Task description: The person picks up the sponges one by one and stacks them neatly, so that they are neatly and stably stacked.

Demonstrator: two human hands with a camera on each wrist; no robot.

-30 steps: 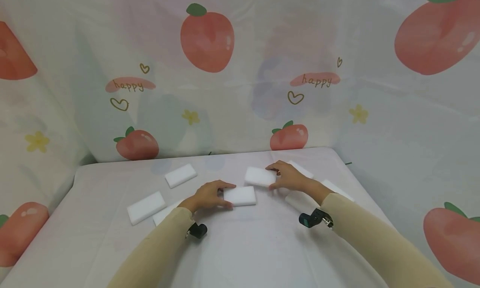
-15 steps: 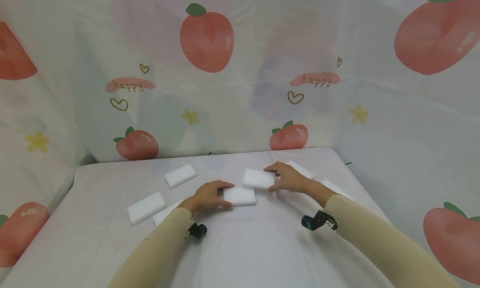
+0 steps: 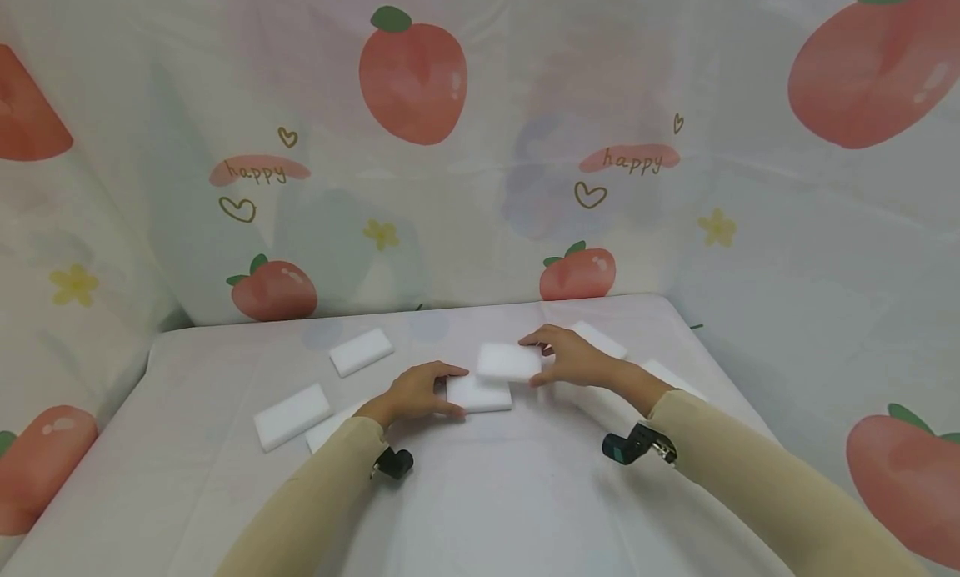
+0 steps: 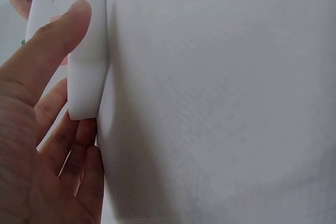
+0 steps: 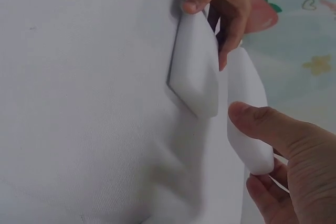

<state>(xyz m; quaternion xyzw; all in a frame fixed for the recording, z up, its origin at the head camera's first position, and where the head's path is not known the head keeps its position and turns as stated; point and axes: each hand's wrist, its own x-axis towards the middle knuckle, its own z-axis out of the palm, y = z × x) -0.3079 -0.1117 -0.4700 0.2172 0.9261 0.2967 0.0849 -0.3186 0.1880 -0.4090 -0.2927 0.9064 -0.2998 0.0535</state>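
My left hand (image 3: 414, 391) holds the left end of a white melamine sponge (image 3: 480, 398) lying on the table in the middle. Thumb and fingers span its two long edges. A second white sponge (image 3: 508, 362) is pinched between the thumb and fingers of my right hand (image 3: 576, 358). In the head view, this raised sponge overlaps the upper right part of the lower one. From the right wrist, a gap shows between the held sponge (image 5: 245, 85) and the lower sponge (image 5: 194, 69).
On the left side of the white-covered table (image 3: 480, 502) lie more sponges, one far back (image 3: 362, 352), one nearer (image 3: 292, 416), and one partly behind my left forearm (image 3: 330, 427). Others lie around my right arm, such as one behind the hand (image 3: 600, 340). A fruit-print curtain (image 3: 465, 227) stands behind.
My right hand has carried its sponge left and slightly toward me, from behind the lower sponge to overlapping it. The left hand has stayed in place.
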